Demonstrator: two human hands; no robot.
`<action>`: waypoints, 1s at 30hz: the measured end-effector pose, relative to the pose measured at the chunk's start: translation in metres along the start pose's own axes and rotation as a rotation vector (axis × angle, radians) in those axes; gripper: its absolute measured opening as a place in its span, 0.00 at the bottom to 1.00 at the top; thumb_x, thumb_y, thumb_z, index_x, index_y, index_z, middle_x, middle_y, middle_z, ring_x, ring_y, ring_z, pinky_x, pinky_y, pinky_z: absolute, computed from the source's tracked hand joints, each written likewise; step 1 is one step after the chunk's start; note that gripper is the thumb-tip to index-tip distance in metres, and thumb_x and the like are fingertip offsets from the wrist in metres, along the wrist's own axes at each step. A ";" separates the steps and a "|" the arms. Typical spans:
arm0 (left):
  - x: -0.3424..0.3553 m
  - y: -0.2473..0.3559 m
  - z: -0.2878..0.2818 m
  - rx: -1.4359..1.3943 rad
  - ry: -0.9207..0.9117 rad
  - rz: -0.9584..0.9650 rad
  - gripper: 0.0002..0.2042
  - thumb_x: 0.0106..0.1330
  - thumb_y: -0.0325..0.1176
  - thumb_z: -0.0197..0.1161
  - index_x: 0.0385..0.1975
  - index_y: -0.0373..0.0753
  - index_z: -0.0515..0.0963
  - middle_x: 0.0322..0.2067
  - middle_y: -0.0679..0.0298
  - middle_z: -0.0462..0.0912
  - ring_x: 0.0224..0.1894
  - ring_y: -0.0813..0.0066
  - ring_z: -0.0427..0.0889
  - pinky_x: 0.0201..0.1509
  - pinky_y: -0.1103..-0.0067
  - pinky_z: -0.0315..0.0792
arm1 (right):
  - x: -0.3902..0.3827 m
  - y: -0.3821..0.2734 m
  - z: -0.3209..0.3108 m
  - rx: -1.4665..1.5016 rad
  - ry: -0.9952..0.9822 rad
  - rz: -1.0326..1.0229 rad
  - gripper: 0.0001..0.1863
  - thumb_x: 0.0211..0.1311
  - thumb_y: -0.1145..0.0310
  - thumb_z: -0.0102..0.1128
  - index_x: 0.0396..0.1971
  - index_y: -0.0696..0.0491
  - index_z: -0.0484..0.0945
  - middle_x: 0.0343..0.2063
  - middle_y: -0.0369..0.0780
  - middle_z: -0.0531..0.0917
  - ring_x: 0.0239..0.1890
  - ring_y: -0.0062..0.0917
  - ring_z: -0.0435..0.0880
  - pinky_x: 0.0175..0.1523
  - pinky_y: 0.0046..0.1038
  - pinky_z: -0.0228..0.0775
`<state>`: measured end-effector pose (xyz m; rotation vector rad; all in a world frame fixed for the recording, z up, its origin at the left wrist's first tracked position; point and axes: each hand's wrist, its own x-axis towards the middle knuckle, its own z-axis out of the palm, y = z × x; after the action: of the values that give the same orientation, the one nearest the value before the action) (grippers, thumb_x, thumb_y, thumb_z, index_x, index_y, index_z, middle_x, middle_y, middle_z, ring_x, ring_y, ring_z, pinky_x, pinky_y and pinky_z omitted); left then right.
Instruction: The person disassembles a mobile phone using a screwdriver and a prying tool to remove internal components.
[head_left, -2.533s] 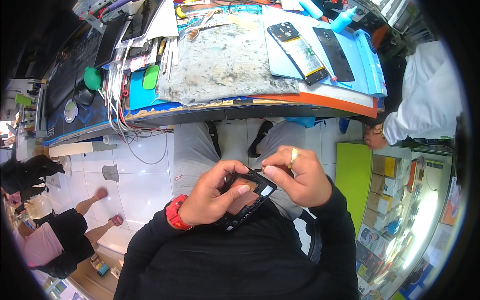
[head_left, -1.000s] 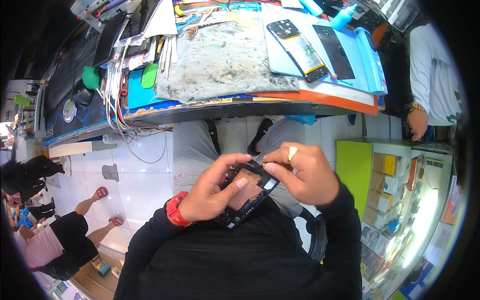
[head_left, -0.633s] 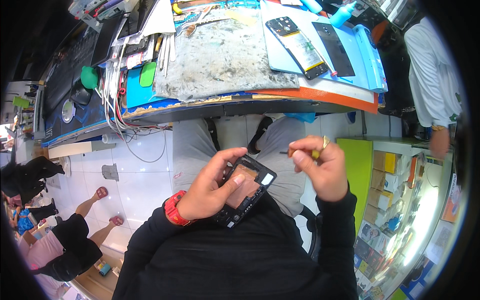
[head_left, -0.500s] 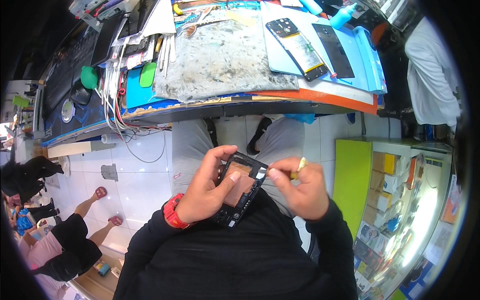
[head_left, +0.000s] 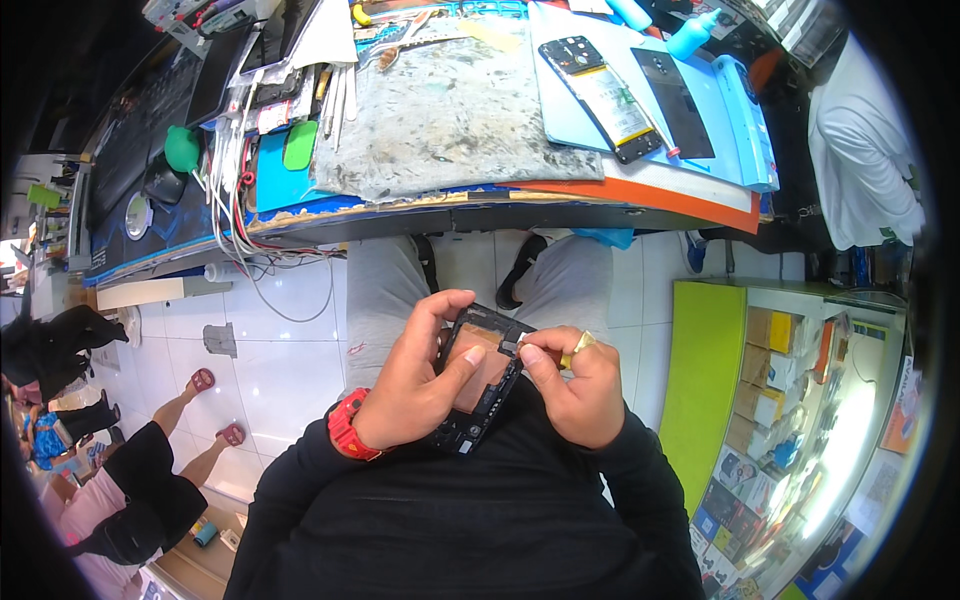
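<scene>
Since half a second ago our right hand (head_left: 580, 390) has dropped back onto the phone frame (head_left: 480, 380), and the fingertips now pinch a small pale part at its top right corner instead of hovering above it. Going left to right: off to the far left, other people stand on the white tiled floor (head_left: 280, 350), and a tangle of cables (head_left: 235, 190) hangs off the bench (head_left: 640, 195). Our left hand (head_left: 420, 385), red watch (head_left: 345, 430) on the wrist, has its grip clenched around the frame, thumb lying across the open back, holding it over our lap just in front of the chest. Up on the bench there's a stained grey mat (head_left: 450, 110), then an opened phone (head_left: 600, 95) on a blue mat (head_left: 720, 130). Far right, a person in a white shirt (head_left: 865, 165) stands by a green shelf (head_left: 710, 390).
</scene>
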<state>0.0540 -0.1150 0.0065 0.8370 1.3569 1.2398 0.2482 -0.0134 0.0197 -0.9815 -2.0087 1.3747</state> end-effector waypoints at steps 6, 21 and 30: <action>0.000 -0.002 0.000 0.037 -0.017 0.023 0.27 0.73 0.23 0.62 0.70 0.31 0.62 0.63 0.54 0.71 0.67 0.68 0.71 0.70 0.72 0.67 | 0.003 -0.002 -0.003 0.021 -0.018 0.043 0.07 0.70 0.72 0.68 0.40 0.61 0.85 0.28 0.45 0.88 0.27 0.29 0.88 0.34 0.28 0.77; -0.001 0.006 0.003 0.019 -0.046 -0.049 0.26 0.75 0.24 0.61 0.70 0.31 0.62 0.61 0.54 0.72 0.66 0.68 0.71 0.70 0.72 0.67 | 0.005 -0.002 0.003 -0.051 0.010 -0.117 0.06 0.67 0.74 0.69 0.39 0.60 0.83 0.29 0.45 0.87 0.26 0.37 0.87 0.31 0.32 0.77; -0.005 -0.003 -0.001 -0.132 -0.057 -0.036 0.28 0.75 0.22 0.60 0.72 0.32 0.60 0.63 0.56 0.70 0.68 0.69 0.69 0.72 0.72 0.64 | -0.004 -0.008 0.016 -0.236 0.000 -0.317 0.07 0.63 0.73 0.72 0.39 0.55 0.83 0.28 0.41 0.84 0.23 0.35 0.84 0.27 0.32 0.74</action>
<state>0.0546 -0.1203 0.0047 0.7469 1.2263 1.2538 0.2368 -0.0271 0.0212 -0.7152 -2.2481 0.9872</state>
